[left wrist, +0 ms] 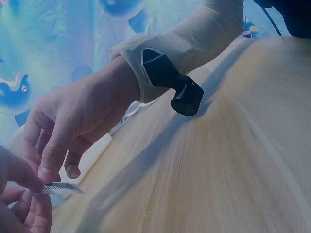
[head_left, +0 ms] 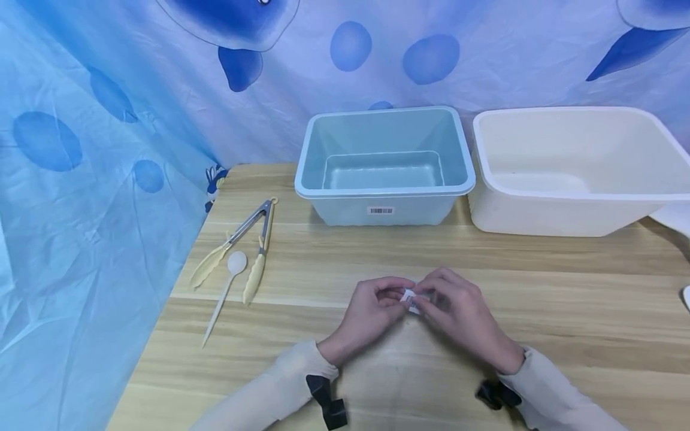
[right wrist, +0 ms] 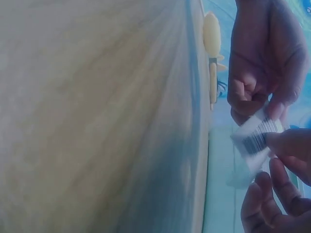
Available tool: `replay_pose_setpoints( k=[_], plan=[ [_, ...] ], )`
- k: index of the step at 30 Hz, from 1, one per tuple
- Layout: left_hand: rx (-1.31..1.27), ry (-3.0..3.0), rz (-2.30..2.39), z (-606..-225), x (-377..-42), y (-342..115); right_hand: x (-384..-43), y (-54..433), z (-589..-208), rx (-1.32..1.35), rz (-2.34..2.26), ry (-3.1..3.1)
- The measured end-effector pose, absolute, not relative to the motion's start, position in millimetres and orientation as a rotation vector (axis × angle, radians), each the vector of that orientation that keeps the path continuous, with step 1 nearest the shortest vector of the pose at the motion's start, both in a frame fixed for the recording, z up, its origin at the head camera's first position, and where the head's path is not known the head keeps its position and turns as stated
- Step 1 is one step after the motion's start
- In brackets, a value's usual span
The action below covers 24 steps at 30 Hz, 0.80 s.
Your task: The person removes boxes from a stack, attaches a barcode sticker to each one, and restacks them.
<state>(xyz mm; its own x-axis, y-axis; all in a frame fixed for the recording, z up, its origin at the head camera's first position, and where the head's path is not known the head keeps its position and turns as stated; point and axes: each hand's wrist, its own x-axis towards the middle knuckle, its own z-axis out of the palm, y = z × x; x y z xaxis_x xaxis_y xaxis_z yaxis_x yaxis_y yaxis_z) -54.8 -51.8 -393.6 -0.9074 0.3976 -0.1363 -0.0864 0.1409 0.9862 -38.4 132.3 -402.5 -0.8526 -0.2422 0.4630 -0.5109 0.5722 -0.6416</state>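
A small white barcode label (head_left: 411,301) is between both hands, over the middle of the table. My left hand (head_left: 375,306) pinches its left side and my right hand (head_left: 458,308) pinches the other side. In the right wrist view the label (right wrist: 255,138) shows black bars and looks partly clear at its lower end. There the left hand (right wrist: 267,58) comes from above and the right hand (right wrist: 279,194) from the lower right. In the left wrist view the right thumb rests at the label (left wrist: 60,187), and fingers cover part of it.
A light blue bin (head_left: 385,206) stands at the back, with a barcode sticker on its front. Right of it is a white bin (head_left: 544,215). Tongs (head_left: 257,269) with cream tips and a white spoon (head_left: 222,302) lie on the wooden table (head_left: 302,263) at left.
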Motion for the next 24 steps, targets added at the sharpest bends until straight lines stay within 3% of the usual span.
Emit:
replay_pose_setpoints(
  k=[24],
  plan=[
    [0.2, 2.024, 1.785, -406, -69, -68, -37, 147, -396, 0.7, 1.338, -2.523]
  ],
)
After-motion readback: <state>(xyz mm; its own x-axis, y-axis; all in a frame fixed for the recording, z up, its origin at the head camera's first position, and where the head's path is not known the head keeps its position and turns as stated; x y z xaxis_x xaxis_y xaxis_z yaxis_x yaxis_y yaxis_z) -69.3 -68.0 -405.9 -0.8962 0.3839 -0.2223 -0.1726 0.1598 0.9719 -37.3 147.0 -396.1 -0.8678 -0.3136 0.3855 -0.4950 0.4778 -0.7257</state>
